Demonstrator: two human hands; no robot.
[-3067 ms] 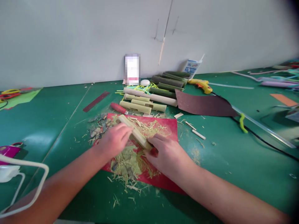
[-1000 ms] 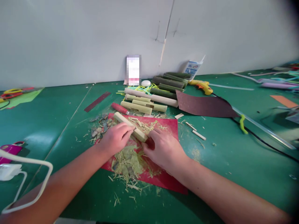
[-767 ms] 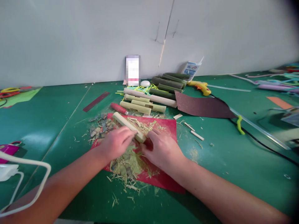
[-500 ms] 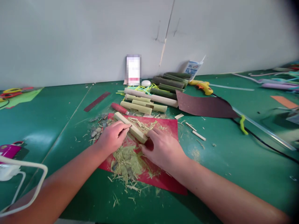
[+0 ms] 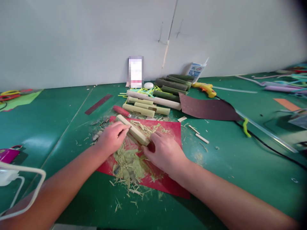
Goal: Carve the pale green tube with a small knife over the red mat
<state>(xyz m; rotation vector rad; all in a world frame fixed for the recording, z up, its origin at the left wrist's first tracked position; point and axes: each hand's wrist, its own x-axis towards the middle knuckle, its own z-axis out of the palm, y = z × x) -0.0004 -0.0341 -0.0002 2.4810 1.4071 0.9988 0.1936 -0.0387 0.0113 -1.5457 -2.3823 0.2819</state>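
Observation:
A pale split length of bamboo (image 5: 135,132) lies slanted over the red sheet (image 5: 174,127). My right hand (image 5: 165,150) is closed on its near end, thumb below and fingers above. My left hand (image 5: 112,135) touches the bamboo's left edge with thumb and forefinger pinched together; whatever small thing may be between them is hidden. Shavings and pale dust (image 5: 130,161) are heaped on the sheet below the bamboo. Beyond its far end rests a tool with a red handle (image 5: 121,111), its tip partly hidden.
Several bamboo pieces (image 5: 139,110) lie behind the sheet, near a propped phone (image 5: 136,72). A dark brown sheet (image 5: 208,109) and a yellow glue gun (image 5: 205,89) with a black cord are at right. A white cable (image 5: 39,188) loops above my left forearm.
The left hand's pinched fingers have slid slightly up and left along the bamboo's edge. The right hand keeps its hold. The whole view has shifted a little.

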